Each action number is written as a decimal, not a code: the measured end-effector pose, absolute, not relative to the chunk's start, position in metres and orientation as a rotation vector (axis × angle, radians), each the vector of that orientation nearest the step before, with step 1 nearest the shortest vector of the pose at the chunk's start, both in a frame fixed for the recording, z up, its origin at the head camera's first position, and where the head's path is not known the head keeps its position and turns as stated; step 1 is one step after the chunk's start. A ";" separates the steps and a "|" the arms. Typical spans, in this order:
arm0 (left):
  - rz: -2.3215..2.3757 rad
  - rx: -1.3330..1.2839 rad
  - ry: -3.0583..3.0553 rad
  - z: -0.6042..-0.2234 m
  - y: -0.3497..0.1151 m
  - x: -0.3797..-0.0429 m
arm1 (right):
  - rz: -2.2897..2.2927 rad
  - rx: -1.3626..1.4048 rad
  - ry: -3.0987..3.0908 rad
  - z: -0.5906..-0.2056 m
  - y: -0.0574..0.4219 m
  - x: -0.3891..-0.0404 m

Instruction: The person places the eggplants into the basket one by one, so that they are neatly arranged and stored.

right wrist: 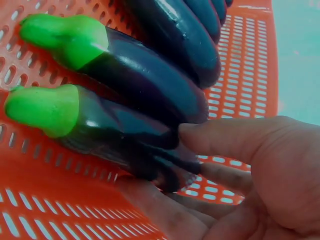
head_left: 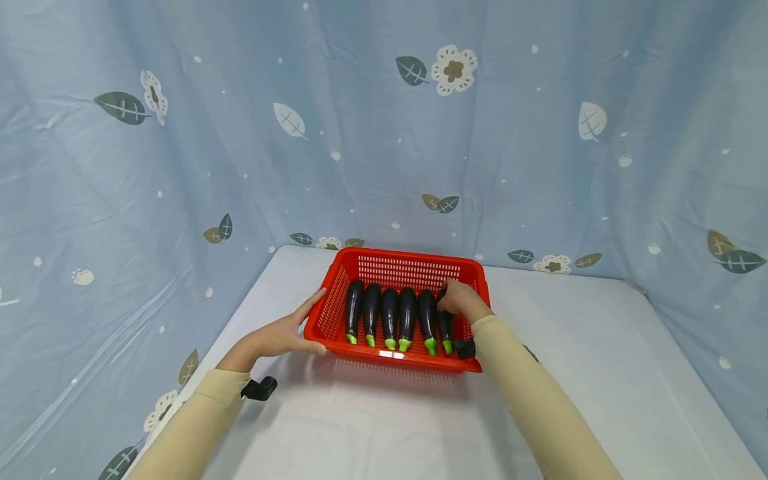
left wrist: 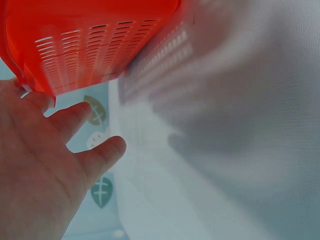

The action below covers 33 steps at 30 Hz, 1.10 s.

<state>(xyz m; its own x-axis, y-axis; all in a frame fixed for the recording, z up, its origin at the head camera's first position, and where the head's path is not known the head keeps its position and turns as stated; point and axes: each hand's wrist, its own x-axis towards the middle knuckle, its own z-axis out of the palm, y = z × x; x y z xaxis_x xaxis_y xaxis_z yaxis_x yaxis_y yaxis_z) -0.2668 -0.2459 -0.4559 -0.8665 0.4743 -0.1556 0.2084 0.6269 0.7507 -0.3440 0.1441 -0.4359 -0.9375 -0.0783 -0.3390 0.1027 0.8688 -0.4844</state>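
A red plastic basket (head_left: 414, 256) holds several dark purple eggplants with green stem ends, lying side by side in a row. My right hand (head_left: 461, 299) reaches inside at the basket's right end and grips the far end of the rightmost eggplant (right wrist: 120, 122). In the right wrist view, its thumb (right wrist: 215, 137) lies on top and the fingers curl around from below. My left hand (head_left: 282, 335) touches the basket's left rim near the front corner, its fingers spread and mostly straight. The left wrist view shows some fingertips partly hidden behind the rim.
The basket stands on a white-covered table (head_left: 576, 347), toward its back edge. A pale blue curtain (head_left: 372, 167) with leaf and flower prints hangs behind and along the sides. Black wrist mounts (head_left: 259, 389) are at both cream sleeves (head_left: 534, 393).
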 end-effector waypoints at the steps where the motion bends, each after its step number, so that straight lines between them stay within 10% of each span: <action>1: 1.095 0.548 2.514 -0.456 -0.245 -0.267 | -0.725 0.024 2.686 -0.437 0.145 -0.344; 33: 1.323 0.516 2.687 -0.452 -0.267 -0.295 | -1.478 0.053 2.487 -0.428 0.237 -0.323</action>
